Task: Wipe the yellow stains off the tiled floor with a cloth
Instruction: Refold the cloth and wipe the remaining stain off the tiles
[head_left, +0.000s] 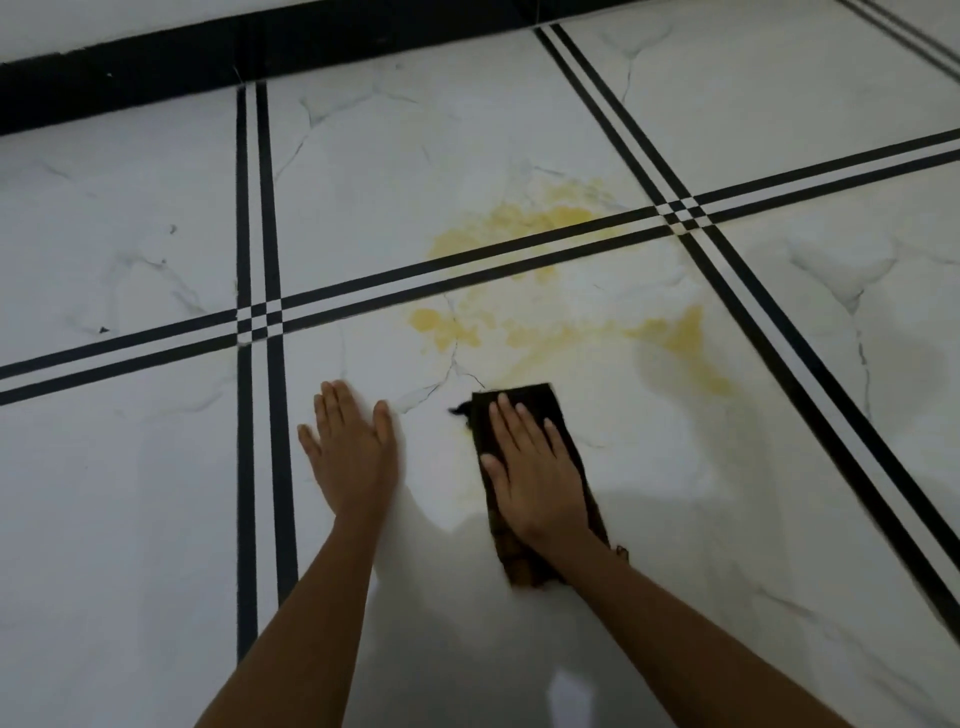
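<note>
Head view — right hand (530, 467) pressed flat on a dark cloth (524, 410), yellow stains (519, 228) just beyond it.
Left hand (350, 447) lies flat, fingers straight, bracing on the tiled floor (130, 493). Best to push the cloth forward with even palm pressure — through the stains and across the black tile lines (363, 283). No writing visible.

Glossy, smooth marble-look tiled floor (156, 493) with black inlaid stripes (270, 218); dark, matt, soft woven cloth (524, 402).

The left hand (350, 452) lies flat, fingers (337, 410) pointing to 12 o'clock. The right hand (530, 467) lies flat too, fingers pointing to 11 o'clock. Both arms (317, 623) reach in from 6 o'clock.
</note>
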